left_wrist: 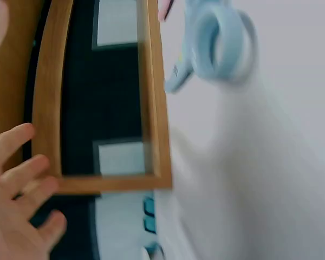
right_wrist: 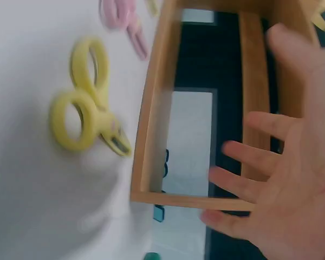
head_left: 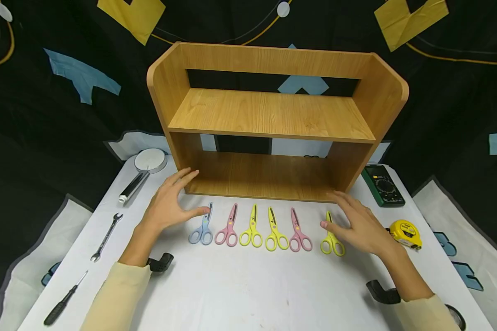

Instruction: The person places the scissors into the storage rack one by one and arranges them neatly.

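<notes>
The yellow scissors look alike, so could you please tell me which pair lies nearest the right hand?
The yellow pair at the row's right end, beside the right hand; the other two yellow pairs lie side by side mid-row.

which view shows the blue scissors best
The head view: the blue scissors show sharply, loops and blades, though the left hand covers a bit of blade. Left wrist shows them blurred and cut off; right wrist, not at all.

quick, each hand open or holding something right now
Left hand: open, holding nothing, near blue scissors.
Right hand: open, holding nothing, near rightmost yellow scissors.
</notes>
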`<state>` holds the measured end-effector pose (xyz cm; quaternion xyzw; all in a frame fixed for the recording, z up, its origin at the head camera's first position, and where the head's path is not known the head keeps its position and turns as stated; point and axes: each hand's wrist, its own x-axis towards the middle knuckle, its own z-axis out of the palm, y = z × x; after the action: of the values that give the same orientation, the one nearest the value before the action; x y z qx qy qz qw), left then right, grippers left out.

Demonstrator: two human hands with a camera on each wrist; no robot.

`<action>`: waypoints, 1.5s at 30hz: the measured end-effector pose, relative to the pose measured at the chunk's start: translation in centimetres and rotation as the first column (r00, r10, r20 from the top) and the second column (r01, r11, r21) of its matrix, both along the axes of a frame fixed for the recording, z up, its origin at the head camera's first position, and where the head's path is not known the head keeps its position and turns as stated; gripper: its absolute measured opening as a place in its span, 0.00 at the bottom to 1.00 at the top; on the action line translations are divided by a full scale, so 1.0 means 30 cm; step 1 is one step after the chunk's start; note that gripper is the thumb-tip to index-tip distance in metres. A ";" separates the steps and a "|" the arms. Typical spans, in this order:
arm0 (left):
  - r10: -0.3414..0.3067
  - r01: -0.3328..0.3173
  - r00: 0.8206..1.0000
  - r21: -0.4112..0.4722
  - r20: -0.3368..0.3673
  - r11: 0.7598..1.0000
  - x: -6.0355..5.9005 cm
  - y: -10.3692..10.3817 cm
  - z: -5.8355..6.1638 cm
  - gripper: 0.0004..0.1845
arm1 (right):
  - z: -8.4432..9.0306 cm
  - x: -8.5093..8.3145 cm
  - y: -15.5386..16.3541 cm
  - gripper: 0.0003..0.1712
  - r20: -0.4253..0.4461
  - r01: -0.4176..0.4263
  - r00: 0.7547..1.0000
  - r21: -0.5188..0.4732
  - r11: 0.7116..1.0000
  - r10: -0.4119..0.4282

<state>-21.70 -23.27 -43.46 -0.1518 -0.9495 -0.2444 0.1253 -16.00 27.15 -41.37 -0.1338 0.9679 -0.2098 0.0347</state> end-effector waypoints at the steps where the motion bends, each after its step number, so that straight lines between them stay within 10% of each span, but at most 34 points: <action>1: 0.012 -0.011 1.000 0.040 -0.019 0.999 -0.001 -0.015 -0.003 0.56 | -0.006 0.013 0.005 0.49 0.017 0.012 1.000 -0.026 1.000 -0.011; 6: 0.095 -0.064 0.991 0.282 -0.095 0.957 -0.024 -0.071 -0.016 0.43 | -0.054 0.071 0.025 0.47 0.088 0.082 0.994 -0.152 0.985 -0.069; 12: 0.167 -0.131 0.986 0.529 -0.021 0.838 -0.062 -0.092 -0.028 0.36 | -0.116 0.120 0.050 0.44 0.113 0.171 0.983 -0.232 0.958 -0.148; 17: 0.211 -0.189 0.977 0.626 0.041 0.756 -0.096 -0.085 -0.031 0.30 | -0.148 0.140 0.060 0.40 0.196 0.265 0.956 -0.246 0.932 -0.220; 26: 0.254 -0.256 0.962 0.668 0.104 0.699 -0.142 -0.062 -0.039 0.26 | -0.196 0.153 0.033 0.33 0.163 0.276 0.954 -0.162 0.948 -0.250; 35: 0.128 -0.240 0.970 0.905 0.208 0.352 -0.142 -0.043 -0.051 0.22 | -0.179 0.145 0.022 0.25 0.221 0.349 0.928 -0.225 0.910 -0.301; 41: 0.177 -0.226 0.968 0.916 0.175 0.331 -0.143 -0.032 -0.080 0.20 | -0.065 0.159 0.015 0.29 0.321 0.408 0.900 -0.389 0.826 -0.294; 45: 0.212 -0.218 0.964 0.928 0.157 0.303 -0.133 -0.020 -0.087 0.17 | 0.079 0.166 -0.025 0.29 0.266 0.337 0.937 -0.523 0.783 -0.225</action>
<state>-25.69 -23.88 -46.08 0.0768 -0.6462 -0.7271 0.2186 -11.00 26.39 -39.00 0.0287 0.8643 -0.4992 0.0538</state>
